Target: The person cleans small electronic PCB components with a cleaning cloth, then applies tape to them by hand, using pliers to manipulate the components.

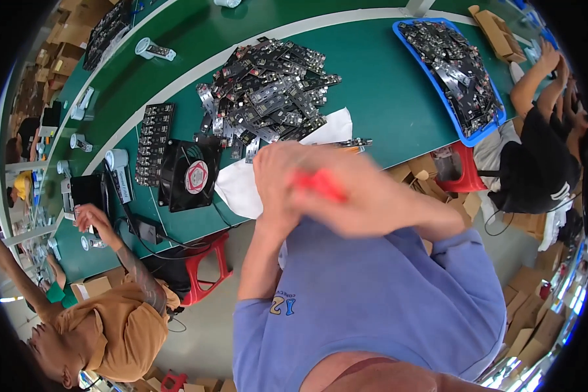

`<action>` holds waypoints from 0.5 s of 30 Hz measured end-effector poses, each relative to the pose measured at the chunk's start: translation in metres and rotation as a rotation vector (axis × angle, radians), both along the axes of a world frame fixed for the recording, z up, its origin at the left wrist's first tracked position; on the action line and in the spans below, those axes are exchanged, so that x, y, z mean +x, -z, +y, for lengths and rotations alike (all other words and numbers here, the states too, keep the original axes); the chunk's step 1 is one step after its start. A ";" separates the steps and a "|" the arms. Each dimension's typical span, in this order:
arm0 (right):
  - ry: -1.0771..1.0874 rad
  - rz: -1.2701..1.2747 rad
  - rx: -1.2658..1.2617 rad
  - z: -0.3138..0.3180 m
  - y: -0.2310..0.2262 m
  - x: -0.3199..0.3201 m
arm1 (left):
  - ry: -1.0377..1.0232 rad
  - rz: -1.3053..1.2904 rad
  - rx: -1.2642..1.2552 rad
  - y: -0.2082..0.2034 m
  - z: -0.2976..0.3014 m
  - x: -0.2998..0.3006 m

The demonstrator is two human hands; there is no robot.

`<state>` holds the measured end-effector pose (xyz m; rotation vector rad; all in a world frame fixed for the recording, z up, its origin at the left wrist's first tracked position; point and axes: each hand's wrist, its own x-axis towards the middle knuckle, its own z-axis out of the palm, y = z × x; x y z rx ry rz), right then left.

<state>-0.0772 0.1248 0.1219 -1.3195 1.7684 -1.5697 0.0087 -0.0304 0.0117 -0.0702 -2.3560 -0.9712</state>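
My two hands meet over the near edge of the green table (385, 85). Smeared by motion, my right hand (366, 193) is closed round a red object (323, 185), its kind not clear. Pressed up against it, my left hand (277, 179) has its fingers curled; whatever they grip is hidden. Just beyond lies a white sheet (238, 189), partly covered by my hands. A large heap of black circuit boards (268, 91) sits behind that sheet. Close to my right hand, a slim dark strip (356, 142) rests near the sheet's edge.
Left of the heap stand a black fan (189, 176) and a panel of joined boards (155, 144). A blue tray (431, 78) full of boards is at the far right. A co-worker in brown (121, 320) sits at left, near a red stool (206, 271). Another person (536, 144) is at right.
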 end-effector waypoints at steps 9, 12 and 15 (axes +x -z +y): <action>0.256 -0.606 0.200 0.053 0.059 -0.019 | -0.093 -0.330 0.789 -0.023 0.001 -0.002; 0.227 -0.363 0.314 0.051 0.063 -0.020 | -0.047 -0.389 0.852 -0.032 -0.009 -0.005; 0.246 -0.232 0.320 0.048 0.064 -0.020 | -0.020 -0.353 0.705 -0.039 -0.017 -0.009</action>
